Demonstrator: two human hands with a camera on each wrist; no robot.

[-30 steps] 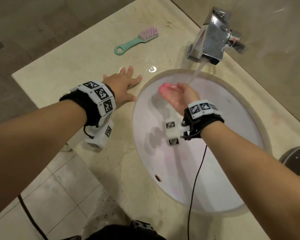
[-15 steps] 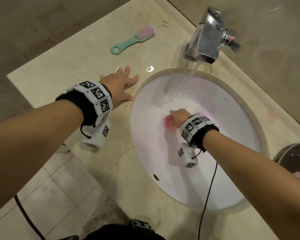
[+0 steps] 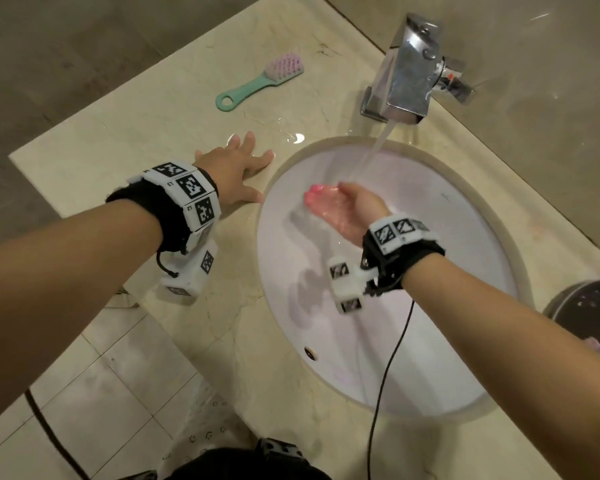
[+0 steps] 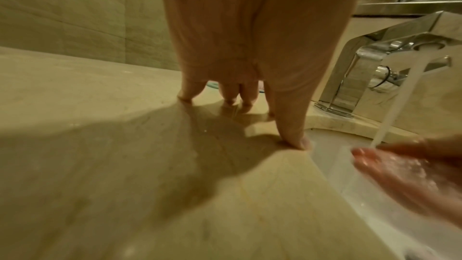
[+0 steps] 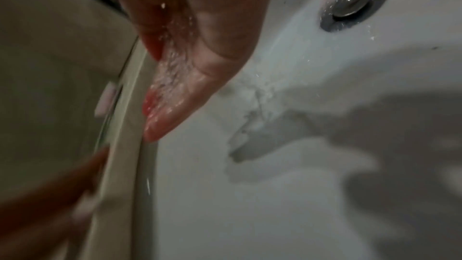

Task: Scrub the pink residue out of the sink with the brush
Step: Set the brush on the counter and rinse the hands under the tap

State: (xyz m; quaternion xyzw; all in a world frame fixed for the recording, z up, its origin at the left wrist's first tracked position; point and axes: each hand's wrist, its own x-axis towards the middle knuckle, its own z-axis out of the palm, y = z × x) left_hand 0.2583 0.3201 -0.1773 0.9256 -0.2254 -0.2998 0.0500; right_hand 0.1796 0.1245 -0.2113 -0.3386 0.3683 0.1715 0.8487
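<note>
Cupped and holding nothing but running water, our right hand (image 3: 345, 211) sits palm-up under the stream (image 3: 371, 157) inside the white oval ceramic sink (image 3: 465, 306), its fingertips stained pink. Our left hand (image 3: 231, 174) presses flat, fingers spread, on the wet beige marble counter (image 3: 118, 140) just beside the basin's rim. Faint pink residue tints the glossy bowl around the round metal drain (image 5: 352, 4). Beyond the left hand, apart from it, lies the mint-green plastic brush with pink bristles (image 3: 260, 83), untouched on the stone; its long axis runs diagonally, the looped handle end toward us and to the left, the bristled head pointing toward the angular chrome faucet (image 3: 407, 71). We judge the left hand nearer to it, so scrubbing has yet to begin.
</note>
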